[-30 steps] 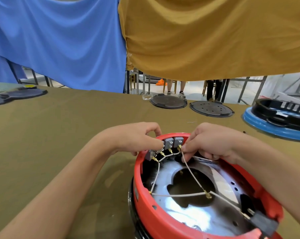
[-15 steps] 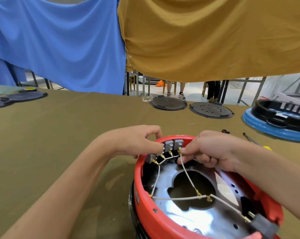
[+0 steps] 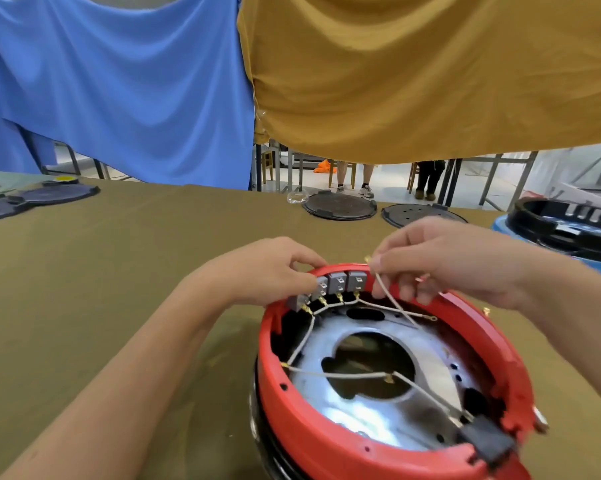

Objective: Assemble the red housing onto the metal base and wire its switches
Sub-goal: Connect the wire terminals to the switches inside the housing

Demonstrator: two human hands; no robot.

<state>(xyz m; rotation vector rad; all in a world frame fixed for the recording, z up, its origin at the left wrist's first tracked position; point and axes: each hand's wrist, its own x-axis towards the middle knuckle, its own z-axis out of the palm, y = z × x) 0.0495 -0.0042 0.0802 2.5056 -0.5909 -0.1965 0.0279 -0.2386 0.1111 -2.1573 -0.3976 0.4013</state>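
- The red housing (image 3: 330, 441) already sits around the metal base (image 3: 427, 386) on the cloth-covered table (image 3: 101, 289), near its front edge, so the fitting step looks done.
- A row of grey switches (image 3: 337, 284) stands at the far rim of the housing; short white leads with brass clips run to their lower tabs, and longer leads cross the base to a black block (image 3: 486, 441) at the near rim.
- The left hand (image 3: 271, 271) rests curled on the far rim with its fingertips clamped on the leftmost switches.
- The right hand (image 3: 441, 258) pinches a loose wire (image 3: 392, 301) between thumb and forefinger — its brass end is lifted clear of the switches, so at least this connection looks unfinished.
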